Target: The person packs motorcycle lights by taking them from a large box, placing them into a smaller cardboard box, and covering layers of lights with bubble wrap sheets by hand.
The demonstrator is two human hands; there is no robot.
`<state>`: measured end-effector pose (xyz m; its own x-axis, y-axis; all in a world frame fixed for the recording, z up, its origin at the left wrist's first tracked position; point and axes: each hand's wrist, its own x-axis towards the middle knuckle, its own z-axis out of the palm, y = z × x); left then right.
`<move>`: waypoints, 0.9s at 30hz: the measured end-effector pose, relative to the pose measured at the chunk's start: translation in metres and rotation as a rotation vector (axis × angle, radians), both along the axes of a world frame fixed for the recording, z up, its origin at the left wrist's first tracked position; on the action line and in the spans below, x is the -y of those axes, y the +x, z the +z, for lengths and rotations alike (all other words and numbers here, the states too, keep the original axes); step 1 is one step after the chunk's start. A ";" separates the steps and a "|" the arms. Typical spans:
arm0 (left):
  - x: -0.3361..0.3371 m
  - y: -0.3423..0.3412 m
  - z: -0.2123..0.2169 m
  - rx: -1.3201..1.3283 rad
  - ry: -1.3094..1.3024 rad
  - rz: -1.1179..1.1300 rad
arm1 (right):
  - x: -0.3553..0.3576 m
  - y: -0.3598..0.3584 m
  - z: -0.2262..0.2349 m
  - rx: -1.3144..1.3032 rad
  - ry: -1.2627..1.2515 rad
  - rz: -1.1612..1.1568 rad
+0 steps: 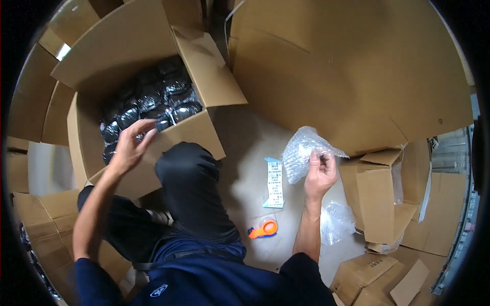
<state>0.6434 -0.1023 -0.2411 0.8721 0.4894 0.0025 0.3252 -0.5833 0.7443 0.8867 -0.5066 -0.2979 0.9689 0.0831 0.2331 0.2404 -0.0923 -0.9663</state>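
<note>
My left hand [133, 145] is raised over the near edge of an open cardboard box [176, 135], its fingers bent and apart with nothing seen between them. Several black bundles [149, 100] in shiny clear plastic fill that box. Pinched between the thumb and fingers of my right hand [321, 176] is a crumpled piece of bubble wrap [302, 153], held above the floor. On the floor between my arms lie a pale blue strip of printed labels [274, 184] and an orange and blue hand tool [265, 229], whose kind I cannot tell.
A big cardboard box [352, 66] stands at the far right. More clear plastic wrap [337, 223] lies on the floor beside my right forearm. Opened boxes [375, 199] crowd the right side, and further cartons [38, 97] line the left. My bent knee [189, 168] rises beside the filled box.
</note>
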 end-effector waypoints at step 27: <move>-0.177 -0.212 0.129 0.345 0.842 -0.045 | -0.409 0.008 0.186 1.110 -0.861 1.110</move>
